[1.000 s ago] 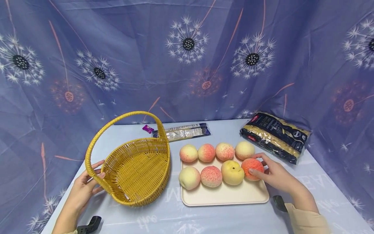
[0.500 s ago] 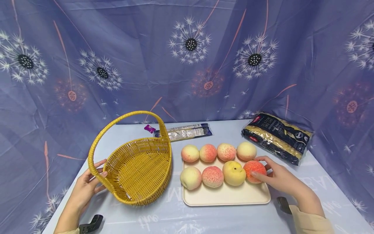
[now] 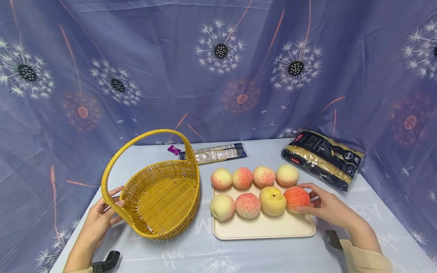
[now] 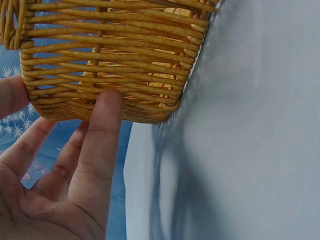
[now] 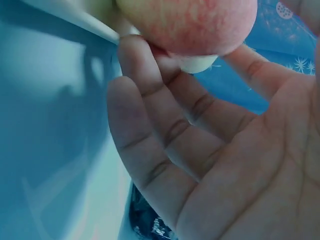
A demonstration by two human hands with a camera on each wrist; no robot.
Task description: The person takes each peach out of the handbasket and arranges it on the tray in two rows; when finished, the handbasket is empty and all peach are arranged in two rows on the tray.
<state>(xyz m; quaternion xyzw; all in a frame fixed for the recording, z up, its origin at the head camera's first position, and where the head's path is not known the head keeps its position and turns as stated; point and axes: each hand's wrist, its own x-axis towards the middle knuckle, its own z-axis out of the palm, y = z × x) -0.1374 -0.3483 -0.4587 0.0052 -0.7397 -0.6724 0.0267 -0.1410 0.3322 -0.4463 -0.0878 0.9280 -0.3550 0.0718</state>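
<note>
At tray's right end, right hand (image 3: 326, 206) cupping reddest peach (image 3: 296, 198), fingers loosely curved round its far and near sides, touching it; peach resting on tray (image 3: 263, 227), front row, rightmost. In right wrist view, fingertips (image 5: 137, 60) pressed against peach (image 5: 190, 22) underside at tray edge. At table's left, left hand (image 3: 100, 218) against yellow woven basket (image 3: 160, 197), fingers fairly straight on outer wall near handle base, thumb by the handle (image 3: 112, 163); left wrist view: one fingertip (image 4: 107, 102) flat on the weave (image 4: 115, 55), nothing gripped. Basket tilted, opening toward camera, just left of tray, not touching it as far as visible. Eight peaches on cream tray, two rows of four; yellow one (image 3: 272, 200) just beside the held one. Behind: dark pasta bag (image 3: 322, 159) at right rear, red logo patch, white lettering too small to read; long clear packet (image 3: 213, 153) and small purple candy (image 3: 173, 150) behind basket. Pale blue tablecloth (image 3: 239, 254) with faint mirrored lettering, unreadable. Dandelion-print curtain (image 3: 218, 68) as backdrop.
</note>
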